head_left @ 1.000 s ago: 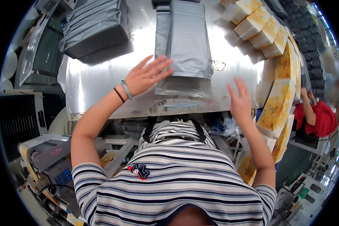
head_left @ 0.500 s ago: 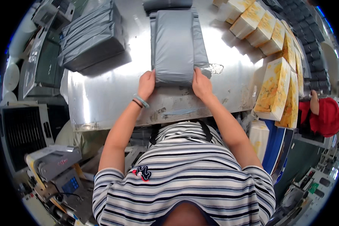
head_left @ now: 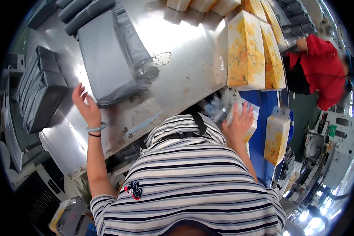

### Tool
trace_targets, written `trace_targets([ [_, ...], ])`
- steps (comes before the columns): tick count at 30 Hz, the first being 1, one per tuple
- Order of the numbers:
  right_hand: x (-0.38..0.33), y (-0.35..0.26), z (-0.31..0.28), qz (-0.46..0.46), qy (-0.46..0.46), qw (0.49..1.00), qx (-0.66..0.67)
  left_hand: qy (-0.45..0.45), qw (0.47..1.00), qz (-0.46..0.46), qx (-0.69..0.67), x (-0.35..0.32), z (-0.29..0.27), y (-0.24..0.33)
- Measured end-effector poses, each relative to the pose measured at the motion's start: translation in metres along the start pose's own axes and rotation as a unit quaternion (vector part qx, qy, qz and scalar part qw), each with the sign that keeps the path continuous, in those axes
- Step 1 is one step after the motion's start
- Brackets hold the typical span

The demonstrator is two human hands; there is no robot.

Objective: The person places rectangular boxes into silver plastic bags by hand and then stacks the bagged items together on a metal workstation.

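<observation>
A large grey plastic-wrapped parcel (head_left: pixel 106 59) lies on the metal table, with loose grey film along its right side. My left hand (head_left: pixel 86 106) is raised just off the parcel's near left corner, fingers apart and holding nothing. Over at the right, beyond the table edge, my right hand (head_left: pixel 239 122) rests with spread fingers on a white-and-yellow flowered pack (head_left: pixel 254 112), possibly tissues. My hand covers much of that pack. It is by a blue crate (head_left: pixel 263 139), where another flowered pack (head_left: pixel 277 137) stands to the right.
Flowered packs (head_left: pixel 246 51) stand in a group at the table's right end. A stack of grey bags (head_left: pixel 43 88) sits on the left of the metal table (head_left: pixel 185 67), and grey rolls (head_left: pixel 82 17) lie at the back. A person in red (head_left: pixel 322 67) is at the far right.
Both hands have left the grey parcel's sides. My right hand has moved right and down to a flowered pack; my left is raised near the parcel. The view has turned right.
</observation>
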State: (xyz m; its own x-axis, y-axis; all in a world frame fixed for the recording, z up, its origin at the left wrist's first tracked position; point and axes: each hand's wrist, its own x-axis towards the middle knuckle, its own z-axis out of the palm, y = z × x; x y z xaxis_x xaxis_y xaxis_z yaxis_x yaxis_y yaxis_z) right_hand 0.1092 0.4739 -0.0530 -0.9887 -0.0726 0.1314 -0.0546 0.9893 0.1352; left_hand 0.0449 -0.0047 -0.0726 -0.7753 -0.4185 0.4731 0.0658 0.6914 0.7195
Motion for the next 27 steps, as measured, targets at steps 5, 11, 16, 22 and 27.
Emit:
trace_targets([
  [5,0.026,0.059,0.017,0.11,0.032,0.984,0.138,0.06,0.998,0.029,-0.019,0.011,-0.017,0.032],
  [11,0.04,0.063,0.015,0.073,-0.013,0.971,0.225,0.012,0.979,0.202,0.009,-0.005,0.008,0.099],
  [16,0.039,0.074,0.027,0.092,0.189,0.935,0.285,-0.501,0.673,-0.182,-0.512,-0.085,0.115,0.21],
  [22,0.054,0.077,0.023,0.185,0.283,0.919,0.201,-0.715,0.61,-0.159,-0.304,-0.235,0.265,0.25],
  [27,0.018,0.079,-0.005,0.363,0.161,0.888,0.232,-0.681,0.657,-0.137,-0.291,-0.246,0.244,0.257],
])
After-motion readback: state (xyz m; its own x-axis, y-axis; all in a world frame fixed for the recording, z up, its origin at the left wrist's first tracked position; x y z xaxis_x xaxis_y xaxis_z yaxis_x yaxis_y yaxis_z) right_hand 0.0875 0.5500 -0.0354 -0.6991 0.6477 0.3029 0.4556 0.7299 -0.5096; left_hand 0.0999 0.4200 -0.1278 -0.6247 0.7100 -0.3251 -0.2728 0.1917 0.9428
